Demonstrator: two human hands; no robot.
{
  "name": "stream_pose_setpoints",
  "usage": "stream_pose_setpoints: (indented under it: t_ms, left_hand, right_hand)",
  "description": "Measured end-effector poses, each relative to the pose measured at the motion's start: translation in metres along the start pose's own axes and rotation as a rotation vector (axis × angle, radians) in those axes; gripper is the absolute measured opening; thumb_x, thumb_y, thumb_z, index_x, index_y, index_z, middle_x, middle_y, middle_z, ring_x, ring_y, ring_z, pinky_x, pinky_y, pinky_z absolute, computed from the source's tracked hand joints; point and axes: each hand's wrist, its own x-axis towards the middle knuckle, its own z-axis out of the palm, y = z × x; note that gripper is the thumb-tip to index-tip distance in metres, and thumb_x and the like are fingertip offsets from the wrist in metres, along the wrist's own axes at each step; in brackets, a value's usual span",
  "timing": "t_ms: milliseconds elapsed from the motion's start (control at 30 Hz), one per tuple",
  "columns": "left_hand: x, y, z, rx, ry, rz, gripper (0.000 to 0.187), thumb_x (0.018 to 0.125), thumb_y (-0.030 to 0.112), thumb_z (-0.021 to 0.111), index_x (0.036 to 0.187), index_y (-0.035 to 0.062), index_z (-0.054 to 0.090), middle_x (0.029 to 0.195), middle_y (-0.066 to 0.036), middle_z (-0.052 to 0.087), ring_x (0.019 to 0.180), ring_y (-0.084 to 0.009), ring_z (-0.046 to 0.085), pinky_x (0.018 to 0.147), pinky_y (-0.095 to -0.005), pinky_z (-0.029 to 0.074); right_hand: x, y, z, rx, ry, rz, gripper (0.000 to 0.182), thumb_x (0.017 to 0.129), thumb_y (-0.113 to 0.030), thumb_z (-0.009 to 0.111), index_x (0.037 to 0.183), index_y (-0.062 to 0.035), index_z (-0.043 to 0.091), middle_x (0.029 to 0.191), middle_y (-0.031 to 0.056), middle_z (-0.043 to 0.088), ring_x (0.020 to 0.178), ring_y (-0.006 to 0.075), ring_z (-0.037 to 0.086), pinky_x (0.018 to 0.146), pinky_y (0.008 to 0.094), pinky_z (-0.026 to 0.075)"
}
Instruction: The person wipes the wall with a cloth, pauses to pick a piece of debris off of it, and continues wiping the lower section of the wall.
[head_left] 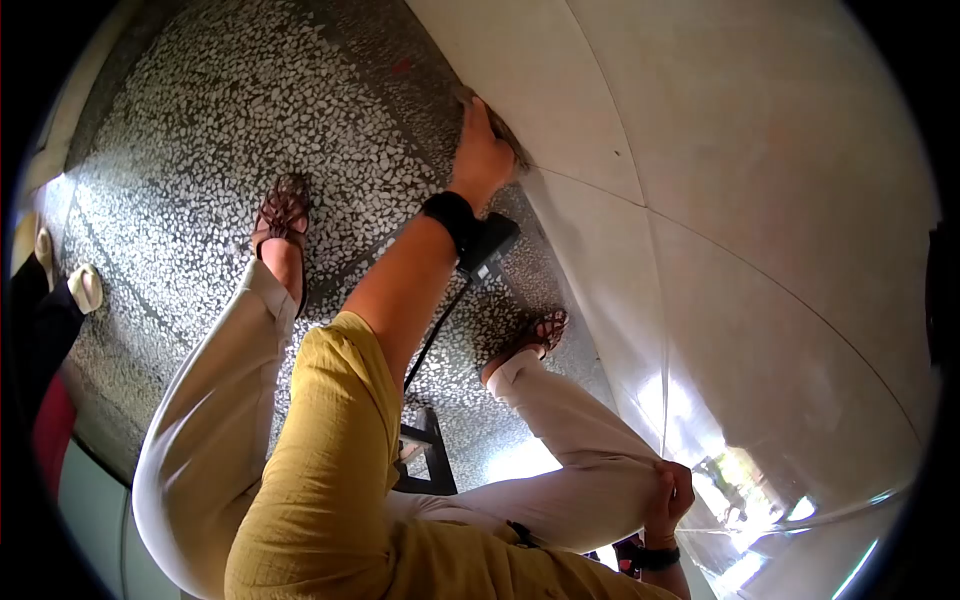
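At the foot of a smooth cream wall (760, 170), where it meets the speckled terrazzo floor (250, 110), the left hand (484, 155) reaches down with bent fingers over a dark brownish item (510, 135). The hand hides most of that item, which shows only as a strip along the wall's base, so whether the grip is closed on it or merely pressed against it cannot be told. A black wristband (455, 220) circles the left wrist beside a black box-shaped device (490, 243), from which a black cable (432, 340) runs back toward the mustard-yellow sleeve (330, 450). The right hand (673, 495) rests at the knee of the pale trousers (570, 425), near the wall; its fingers are bent, but how far they close cannot be made out. Two brown strappy sandals (283, 210) stand on the floor, one on either side of the left forearm. Part of a black frame (436, 455) shows between the legs. At the far left edge, another person's pale shoes (86, 288) are visible.
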Motion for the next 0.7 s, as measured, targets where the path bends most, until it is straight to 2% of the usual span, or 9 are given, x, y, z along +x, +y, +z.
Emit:
stream_pose_setpoints:
  t_ms: [133, 267, 333, 400, 467, 533, 633, 667, 700]
  left_hand:
    - [0.015, -0.001, -0.017, -0.111, -0.016, -0.005, 0.064, 0.087, 0.002, 0.042, 0.146, -0.0049, 0.018, 0.154, -0.023, 0.010, 0.139, -0.0394, 0.023, 0.110, -0.0354, 0.030]
    - [0.019, -0.021, -0.008, -0.453, -0.079, -0.098, 0.064, 0.086, 0.000, 0.040, 0.147, -0.0038, 0.020, 0.152, -0.023, 0.021, 0.138, -0.0345, 0.027, 0.108, -0.0316, 0.031]
    - [0.000, -0.012, 0.004, -0.494, -0.056, -0.129, 0.064, 0.086, -0.001, 0.039, 0.147, -0.0028, 0.020, 0.149, -0.024, 0.029, 0.137, -0.0334, 0.030, 0.107, -0.0299, 0.031]
    - [-0.032, 0.004, 0.007, -0.626, -0.137, -0.101, 0.063, 0.086, -0.003, 0.037, 0.147, -0.0012, 0.021, 0.145, -0.024, 0.036, 0.134, -0.0338, 0.034, 0.107, -0.0297, 0.030]
    - [-0.063, 0.005, 0.025, -0.677, -0.231, -0.206, 0.063, 0.088, -0.004, 0.036, 0.148, 0.0025, 0.021, 0.146, -0.022, 0.036, 0.133, -0.0339, 0.036, 0.107, -0.0301, 0.030]
    - [-0.086, -0.023, 0.060, -0.600, -0.368, -0.337, 0.062, 0.090, -0.002, 0.039, 0.149, 0.0049, 0.021, 0.146, -0.020, 0.036, 0.133, -0.0332, 0.036, 0.106, -0.0314, 0.031]
    - [-0.093, -0.024, 0.066, -0.653, -0.403, -0.435, 0.062, 0.092, 0.003, 0.041, 0.150, 0.0073, 0.020, 0.146, -0.020, 0.037, 0.133, -0.0324, 0.037, 0.106, -0.0323, 0.032]
    - [-0.085, -0.024, 0.059, -0.455, -0.415, -0.414, 0.058, 0.093, 0.008, 0.042, 0.149, 0.0076, 0.024, 0.145, -0.020, 0.039, 0.132, -0.0329, 0.038, 0.106, -0.0328, 0.033]
    - [-0.072, -0.034, 0.059, -0.553, -0.323, -0.358, 0.057, 0.093, 0.009, 0.041, 0.148, 0.0076, 0.026, 0.144, -0.020, 0.040, 0.131, -0.0332, 0.039, 0.105, -0.0327, 0.034]
  right_hand:
    - [-0.001, 0.006, -0.001, 0.005, 0.014, -0.023, 0.022, 0.096, -0.016, 0.048, 0.093, 0.0007, 0.062, 0.091, 0.0094, 0.062, 0.085, 0.0172, 0.056, 0.076, 0.0289, 0.044]
    - [-0.002, 0.006, 0.000, -0.017, 0.002, -0.023, 0.022, 0.095, -0.017, 0.049, 0.093, 0.0004, 0.063, 0.091, 0.0091, 0.062, 0.084, 0.0170, 0.057, 0.075, 0.0283, 0.044]
    - [-0.004, 0.012, -0.002, -0.053, -0.003, -0.027, 0.022, 0.095, -0.017, 0.049, 0.093, 0.0002, 0.063, 0.091, 0.0089, 0.062, 0.084, 0.0168, 0.057, 0.074, 0.0280, 0.045]
    - [-0.004, 0.009, -0.002, -0.039, 0.001, -0.020, 0.022, 0.095, -0.017, 0.050, 0.092, 0.0001, 0.063, 0.091, 0.0088, 0.062, 0.083, 0.0164, 0.057, 0.074, 0.0278, 0.045]
    - [-0.001, 0.004, 0.000, -0.026, 0.014, -0.013, 0.021, 0.094, -0.017, 0.051, 0.091, -0.0005, 0.063, 0.090, 0.0092, 0.062, 0.083, 0.0181, 0.057, 0.074, 0.0294, 0.045]
    - [0.000, -0.002, 0.002, -0.014, 0.036, 0.002, 0.020, 0.093, -0.018, 0.054, 0.087, -0.0014, 0.062, 0.088, 0.0102, 0.063, 0.082, 0.0220, 0.058, 0.074, 0.0329, 0.046]
    - [0.001, -0.007, 0.003, 0.046, 0.039, 0.014, 0.019, 0.093, -0.018, 0.054, 0.088, -0.0010, 0.062, 0.088, 0.0101, 0.062, 0.082, 0.0207, 0.058, 0.074, 0.0323, 0.046]
    - [0.002, -0.009, 0.003, 0.032, 0.035, 0.005, 0.019, 0.093, -0.018, 0.054, 0.089, -0.0007, 0.062, 0.088, 0.0101, 0.062, 0.082, 0.0205, 0.058, 0.074, 0.0321, 0.046]
    - [0.003, -0.012, 0.002, 0.019, 0.028, -0.002, 0.019, 0.093, -0.018, 0.054, 0.089, -0.0005, 0.062, 0.088, 0.0101, 0.062, 0.082, 0.0203, 0.058, 0.073, 0.0320, 0.046]
